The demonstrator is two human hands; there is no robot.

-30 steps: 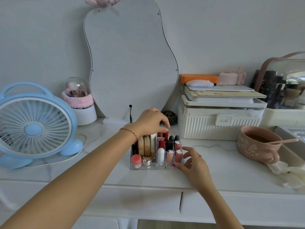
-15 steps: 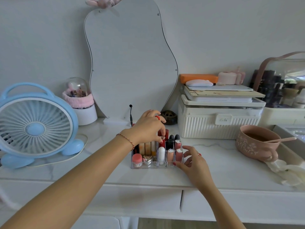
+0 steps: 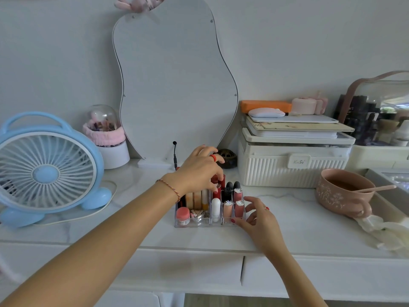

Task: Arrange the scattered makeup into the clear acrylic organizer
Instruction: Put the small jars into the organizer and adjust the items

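1. We find the clear acrylic organizer (image 3: pixel 200 223) on the white vanity top (image 3: pixel 141 231), just in front of the wavy mirror (image 3: pixel 174 80). Its slots look nearly full: a white tube (image 3: pixel 216 209), two pink lip glosses (image 3: pixel 239 208), two black-capped tubes (image 3: pixel 232 186), upright compacts (image 3: pixel 195 199), and a pink-lidded jar (image 3: pixel 183 216) in the front left compartment.
2. Our left hand (image 3: pixel 200 170) reaches over the back row with fingers curled down onto a red lipstick (image 3: pixel 218 181). It appears to pinch the top of the tube, though the fingertips hide the contact.
3. Our right hand (image 3: pixel 260 220) sits at the organizer's right front corner. The fingers are spread and loosely bent, the thumb tip touches the acrylic wall, and nothing is held.
4. Judgement: the lipstick is being seated in a rear slot and the task is close to done.
5. Risks: the tubes stand packed together, so a tilted entry could knock a neighbour over. A hard push could slide the light tray if the right hand lets go. Our left forearm passes over the compacts and could catch them.
6. Surroundings: a blue desk fan (image 3: pixel 47 171) on the left, a white ribbed storage box (image 3: pixel 292 165) on the right, and a pink mug (image 3: pixel 344 191) with a spoon beyond that.
7. Writing: the box's latch carries a faint logo that we cannot read. Labels on the tubes are too small to make out.
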